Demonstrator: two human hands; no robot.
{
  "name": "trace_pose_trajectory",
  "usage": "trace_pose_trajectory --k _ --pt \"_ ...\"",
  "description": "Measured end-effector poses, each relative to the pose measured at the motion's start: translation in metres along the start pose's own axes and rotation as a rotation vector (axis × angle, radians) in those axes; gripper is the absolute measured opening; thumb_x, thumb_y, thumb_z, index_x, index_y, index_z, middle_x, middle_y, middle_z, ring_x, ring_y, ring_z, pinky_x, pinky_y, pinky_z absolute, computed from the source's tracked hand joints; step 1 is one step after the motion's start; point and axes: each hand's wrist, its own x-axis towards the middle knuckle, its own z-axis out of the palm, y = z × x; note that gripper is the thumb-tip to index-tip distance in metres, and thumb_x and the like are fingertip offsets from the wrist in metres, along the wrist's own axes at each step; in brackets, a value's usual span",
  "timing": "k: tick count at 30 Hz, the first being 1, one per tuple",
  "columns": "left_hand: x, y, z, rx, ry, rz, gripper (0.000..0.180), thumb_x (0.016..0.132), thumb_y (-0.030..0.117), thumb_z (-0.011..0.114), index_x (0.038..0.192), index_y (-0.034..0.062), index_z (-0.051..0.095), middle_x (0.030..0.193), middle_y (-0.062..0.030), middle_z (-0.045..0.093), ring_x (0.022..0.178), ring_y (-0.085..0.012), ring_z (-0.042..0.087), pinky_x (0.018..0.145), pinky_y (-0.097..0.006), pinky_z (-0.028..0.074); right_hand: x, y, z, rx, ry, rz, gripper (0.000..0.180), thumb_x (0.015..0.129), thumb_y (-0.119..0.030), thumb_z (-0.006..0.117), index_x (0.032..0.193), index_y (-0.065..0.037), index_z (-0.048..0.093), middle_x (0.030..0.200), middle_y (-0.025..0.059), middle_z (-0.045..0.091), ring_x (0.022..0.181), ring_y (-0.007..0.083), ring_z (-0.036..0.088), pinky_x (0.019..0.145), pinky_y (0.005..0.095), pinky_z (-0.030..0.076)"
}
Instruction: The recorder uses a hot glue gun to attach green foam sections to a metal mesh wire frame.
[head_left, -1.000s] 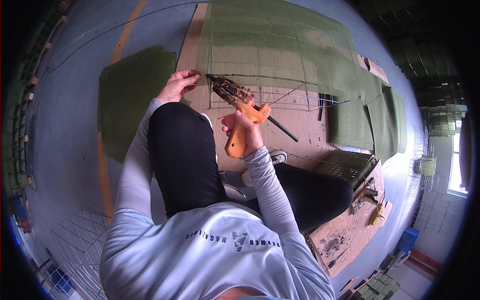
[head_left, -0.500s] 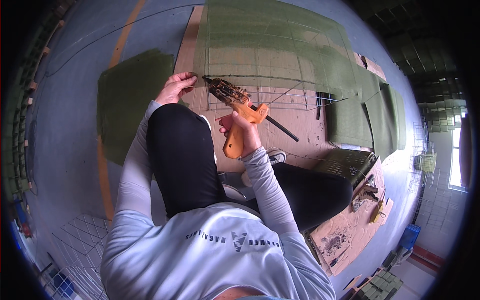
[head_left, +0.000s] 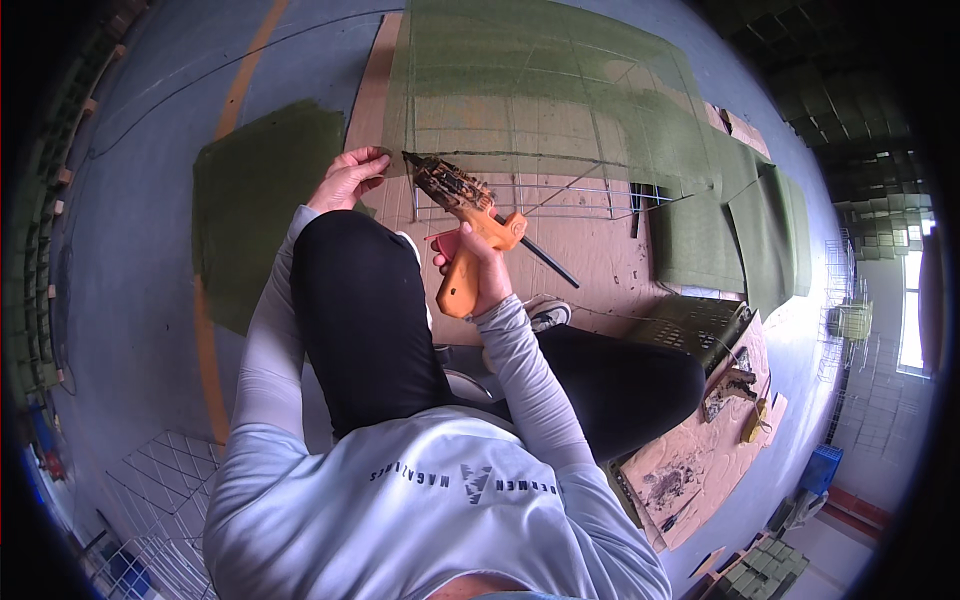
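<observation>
My right hand is wrapped round the handle of an orange glue gun. Its front is dark and crusted, and a black glue stick pokes out of the back. The nozzle points left, close to the fingertips of my left hand. Those fingers are pinched at the left edge of a green mesh sheet. This sheet lies over a thin metal wire frame, whose near part shows bare. Whether the nozzle touches the mesh, I cannot tell.
Brown cardboard lies under the frame. Another green mesh piece is on the floor at left, and more green sheets are at right. A dark perforated crate stands beside my knee, near stained cardboard. Wire racks sit lower left.
The glue gun in my right hand has shifted slightly left, its nozzle tilting up a little. My left hand has barely moved.
</observation>
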Motion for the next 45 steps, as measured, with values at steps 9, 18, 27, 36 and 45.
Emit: trace_pose_trajectory --k 9,18,27,36,45 --pt "-0.004 0.005 0.0 0.005 -0.01 0.014 0.014 0.079 0.015 0.064 0.091 0.0109 0.059 0.084 0.0055 0.058 0.077 -0.0038 0.052 0.07 -0.02 0.041 -0.003 0.013 -0.008 0.185 0.108 -0.075 0.03 0.082 -0.033 0.057 0.094 -0.007 0.048 0.077 0.0084 0.059 0.06 0.0179 0.059 0.052 0.0264 0.049" --pt "0.001 0.001 -0.004 -0.005 -0.057 0.018 0.013 0.08 0.015 0.063 0.091 0.0115 0.059 0.084 0.0057 0.058 0.076 -0.0032 0.051 0.069 -0.019 0.04 -0.011 -0.027 -0.046 0.255 0.219 -0.298 0.033 0.084 -0.037 0.053 0.093 -0.005 0.05 0.077 0.0078 0.059 0.06 0.0155 0.057 0.051 0.0247 0.049" --pt "0.001 0.002 -0.005 -0.011 -0.048 0.008 0.013 0.08 0.013 0.062 0.092 0.0113 0.058 0.082 0.0057 0.058 0.072 -0.0037 0.052 0.067 -0.019 0.04 -0.009 -0.066 -0.115 0.285 0.313 -0.447 0.03 0.082 -0.037 0.057 0.09 -0.009 0.051 0.071 0.0083 0.059 0.055 0.0165 0.057 0.049 0.025 0.048" --pt "0.005 -0.001 -0.004 -0.006 -0.051 0.009 0.013 0.081 0.012 0.061 0.093 0.0104 0.058 0.079 0.0059 0.058 0.07 -0.0031 0.052 0.064 -0.018 0.042 -0.001 -0.105 -0.176 0.406 0.301 -0.584 0.028 0.081 -0.034 0.059 0.094 -0.01 0.05 0.074 0.0087 0.06 0.059 0.0193 0.059 0.05 0.0279 0.05" --pt "0.015 -0.009 -0.02 -0.014 -0.016 0.028 0.009 0.082 0.011 0.06 0.091 0.0106 0.058 0.078 0.0052 0.058 0.066 -0.0045 0.053 0.06 -0.018 0.044 -0.006 -0.082 -0.13 0.369 0.346 -0.488 0.028 0.082 -0.033 0.057 0.094 -0.009 0.047 0.072 0.0068 0.057 0.056 0.0178 0.058 0.049 0.0269 0.049"
